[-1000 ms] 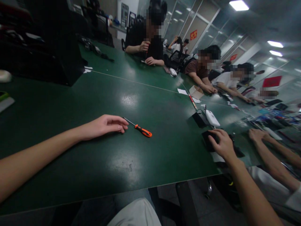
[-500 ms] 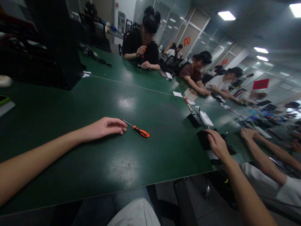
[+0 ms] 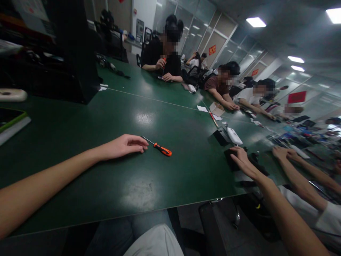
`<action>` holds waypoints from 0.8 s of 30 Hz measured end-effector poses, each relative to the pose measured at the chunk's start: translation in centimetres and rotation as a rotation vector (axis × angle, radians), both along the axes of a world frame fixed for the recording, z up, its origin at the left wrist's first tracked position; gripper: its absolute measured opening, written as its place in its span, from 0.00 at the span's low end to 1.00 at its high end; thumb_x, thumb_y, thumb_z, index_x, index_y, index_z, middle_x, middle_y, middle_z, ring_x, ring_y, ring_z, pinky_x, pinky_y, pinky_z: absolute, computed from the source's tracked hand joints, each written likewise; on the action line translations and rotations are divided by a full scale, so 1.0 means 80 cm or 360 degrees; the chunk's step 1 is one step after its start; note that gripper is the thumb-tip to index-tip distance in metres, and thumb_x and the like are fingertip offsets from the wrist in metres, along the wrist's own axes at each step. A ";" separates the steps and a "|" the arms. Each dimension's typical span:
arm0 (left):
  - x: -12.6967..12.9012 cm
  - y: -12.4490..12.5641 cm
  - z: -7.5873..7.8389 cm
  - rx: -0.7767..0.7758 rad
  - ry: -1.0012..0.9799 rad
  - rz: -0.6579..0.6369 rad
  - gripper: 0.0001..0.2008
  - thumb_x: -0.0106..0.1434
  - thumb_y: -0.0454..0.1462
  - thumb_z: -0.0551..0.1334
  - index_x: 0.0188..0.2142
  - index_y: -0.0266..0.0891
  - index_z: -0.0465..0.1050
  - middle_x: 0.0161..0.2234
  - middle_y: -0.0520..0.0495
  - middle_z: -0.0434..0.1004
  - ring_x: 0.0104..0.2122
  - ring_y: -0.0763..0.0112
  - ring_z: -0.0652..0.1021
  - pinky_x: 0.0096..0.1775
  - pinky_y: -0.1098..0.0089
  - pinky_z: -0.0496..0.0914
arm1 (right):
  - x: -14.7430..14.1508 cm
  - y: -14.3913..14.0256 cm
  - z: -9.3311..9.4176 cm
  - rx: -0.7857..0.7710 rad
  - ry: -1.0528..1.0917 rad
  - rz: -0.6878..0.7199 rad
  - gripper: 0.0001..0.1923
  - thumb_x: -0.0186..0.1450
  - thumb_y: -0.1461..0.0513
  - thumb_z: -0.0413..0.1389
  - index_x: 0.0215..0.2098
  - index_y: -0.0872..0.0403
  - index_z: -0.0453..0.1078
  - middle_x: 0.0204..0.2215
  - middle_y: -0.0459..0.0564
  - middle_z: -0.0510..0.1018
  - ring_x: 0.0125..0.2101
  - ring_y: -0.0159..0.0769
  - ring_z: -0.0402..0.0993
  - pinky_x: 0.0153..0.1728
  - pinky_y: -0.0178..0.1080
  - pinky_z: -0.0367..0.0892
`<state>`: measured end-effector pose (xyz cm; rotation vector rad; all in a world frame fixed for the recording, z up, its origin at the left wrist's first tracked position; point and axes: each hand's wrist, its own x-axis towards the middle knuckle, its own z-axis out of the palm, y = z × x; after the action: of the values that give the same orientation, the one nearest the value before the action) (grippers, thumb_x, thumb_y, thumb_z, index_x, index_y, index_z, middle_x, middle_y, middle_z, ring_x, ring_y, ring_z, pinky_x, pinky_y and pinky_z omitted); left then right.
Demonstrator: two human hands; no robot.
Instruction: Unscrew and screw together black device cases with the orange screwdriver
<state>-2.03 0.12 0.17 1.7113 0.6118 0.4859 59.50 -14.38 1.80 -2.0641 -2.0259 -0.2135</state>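
Our left hand [image 3: 125, 145] rests flat and released on the green desk [image 3: 165, 117], its fingers [image 3: 140, 142] just beside the bare metal tip of a small screwdriver [image 3: 160, 147] that lies loose on the desk, orange handle pointing away from us. Our right hand [image 3: 241, 160] lies with fingers spread on a flat black device [image 3: 230, 158] at the desk's edge, pressing rather than gripping. We judge the screwdriver light, rigid and inclined to roll, best taken by its ribbed orange handle.

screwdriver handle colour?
Orange with black, on the screwdriver in the head view.
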 end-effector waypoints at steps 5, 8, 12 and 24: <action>0.000 0.000 0.003 0.0036 0.0004 -0.0040 0.16 0.66 0.41 0.65 0.52 0.39 0.76 0.48 0.43 0.83 0.47 0.62 0.82 0.53 0.59 0.74 | 0.004 0.008 0.000 -0.0066 0.0000 -0.0022 0.33 0.63 0.37 0.48 0.52 0.52 0.67 0.54 0.62 0.74 0.57 0.56 0.70 0.61 0.60 0.63; 0.000 0.000 0.002 0.0078 0.0004 -0.0047 0.17 0.66 0.42 0.65 0.52 0.39 0.76 0.48 0.43 0.83 0.46 0.62 0.82 0.52 0.60 0.74 | -0.002 0.006 0.003 -0.0098 -0.0001 -0.0044 0.35 0.63 0.36 0.48 0.53 0.53 0.66 0.56 0.62 0.74 0.59 0.56 0.70 0.61 0.58 0.63; 0.001 0.000 0.000 0.0099 -0.0017 -0.0046 0.16 0.66 0.42 0.64 0.51 0.40 0.77 0.47 0.43 0.83 0.46 0.62 0.82 0.52 0.60 0.73 | -0.009 0.004 0.019 -0.0039 0.0001 -0.0132 0.39 0.64 0.36 0.47 0.60 0.55 0.63 0.60 0.64 0.71 0.61 0.57 0.68 0.61 0.58 0.63; 0.002 0.000 -0.002 0.0001 -0.0069 -0.0012 0.16 0.66 0.41 0.65 0.51 0.38 0.76 0.46 0.43 0.83 0.43 0.64 0.82 0.51 0.60 0.74 | -0.038 0.121 0.067 -0.0361 -0.0063 -0.0495 0.29 0.56 0.39 0.58 0.32 0.57 0.76 0.29 0.62 0.81 0.33 0.53 0.80 0.36 0.49 0.73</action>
<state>-1.91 0.13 0.04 1.6988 0.5737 0.5169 56.49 -4.69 7.17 -2.5311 -1.8129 -0.0812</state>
